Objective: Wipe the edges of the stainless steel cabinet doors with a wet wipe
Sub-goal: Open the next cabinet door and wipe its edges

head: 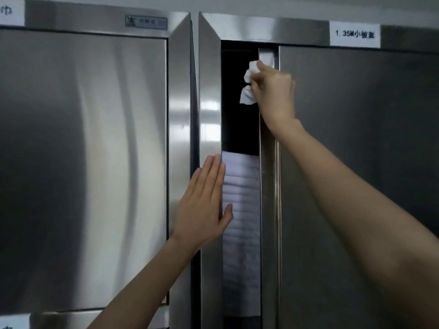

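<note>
Left cabinet door [83, 162]: the biggest surface in view, brushed steel, shut, filling the left half; its left side and bottom run out of the picture.
Right cabinet door [356, 186]: steel, slid aside to the right so a tall gap shows; its right part is cut off by the picture's border.
Door edge [268, 186]: the narrow upright strip bounding the right side of the gap; its top stretch is partly covered by the right hand.
Frame post [210, 103]: shiny upright strip on the left side of the gap, with bright reflections.
Gap [240, 103]: black in its upper part, nothing to make out there.
Folded cloth [241, 222]: pale stacked layers filling the lower gap; the bottom of the stack goes dark and blurred.
Right hand [273, 91]: raised high at the door edge, grip closed around the wipe; fingers mostly hidden behind the hand's back.
Left hand [204, 200]: flat and spread, holding nothing, palm against the frame post, thumb reaching over into the gap.
Wipe [248, 86]: white, crumpled, bunched against the top of the door edge, sticking out left of the right hand.
Right label [354, 34]: white, printed "1.35M" plus characters too blurred to read.
Nameplate [146, 22]: small, on the left frame, unreadable.
Left label [10, 11]: white, cut off at the corner.
</note>
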A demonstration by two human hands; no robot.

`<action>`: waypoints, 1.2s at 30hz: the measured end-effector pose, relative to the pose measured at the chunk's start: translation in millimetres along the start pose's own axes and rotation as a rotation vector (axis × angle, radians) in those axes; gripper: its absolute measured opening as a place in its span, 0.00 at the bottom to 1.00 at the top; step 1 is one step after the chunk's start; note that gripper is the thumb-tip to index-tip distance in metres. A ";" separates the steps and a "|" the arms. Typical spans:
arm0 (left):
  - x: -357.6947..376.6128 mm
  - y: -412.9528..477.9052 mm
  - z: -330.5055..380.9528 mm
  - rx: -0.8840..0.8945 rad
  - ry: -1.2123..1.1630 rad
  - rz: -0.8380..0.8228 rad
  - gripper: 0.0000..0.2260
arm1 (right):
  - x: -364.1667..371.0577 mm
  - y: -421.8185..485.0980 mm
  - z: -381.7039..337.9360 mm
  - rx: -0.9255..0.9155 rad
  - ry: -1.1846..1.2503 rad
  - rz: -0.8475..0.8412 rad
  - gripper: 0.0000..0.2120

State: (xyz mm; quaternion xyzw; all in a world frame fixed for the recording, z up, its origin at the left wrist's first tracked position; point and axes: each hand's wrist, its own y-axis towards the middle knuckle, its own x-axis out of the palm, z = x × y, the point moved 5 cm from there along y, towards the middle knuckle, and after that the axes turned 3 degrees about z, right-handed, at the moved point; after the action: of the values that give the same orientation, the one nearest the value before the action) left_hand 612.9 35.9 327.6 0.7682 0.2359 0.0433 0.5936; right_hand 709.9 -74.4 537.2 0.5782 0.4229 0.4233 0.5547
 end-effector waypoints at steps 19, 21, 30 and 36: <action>8.6 -26.3 8.4 0.173 0.034 -0.075 0.34 | -3.7 -163.5 3.2 -0.031 0.045 0.058 0.18; 11.7 -43.2 12.0 0.191 0.015 -0.079 0.34 | -9.8 -232.4 4.2 -0.071 0.031 0.050 0.15; 17.2 -58.2 14.6 0.194 -0.010 -0.055 0.33 | -5.3 -263.3 9.9 0.035 0.155 0.076 0.13; 26.9 -113.5 30.5 0.241 -0.044 -0.089 0.34 | -16.3 -424.0 5.4 0.235 0.174 0.004 0.12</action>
State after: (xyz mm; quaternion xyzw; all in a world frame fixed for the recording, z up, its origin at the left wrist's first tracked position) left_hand 611.9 40.8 207.1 0.8235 0.2604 -0.0286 0.5032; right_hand 702.2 -80.1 113.0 0.6011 0.5148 0.4204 0.4437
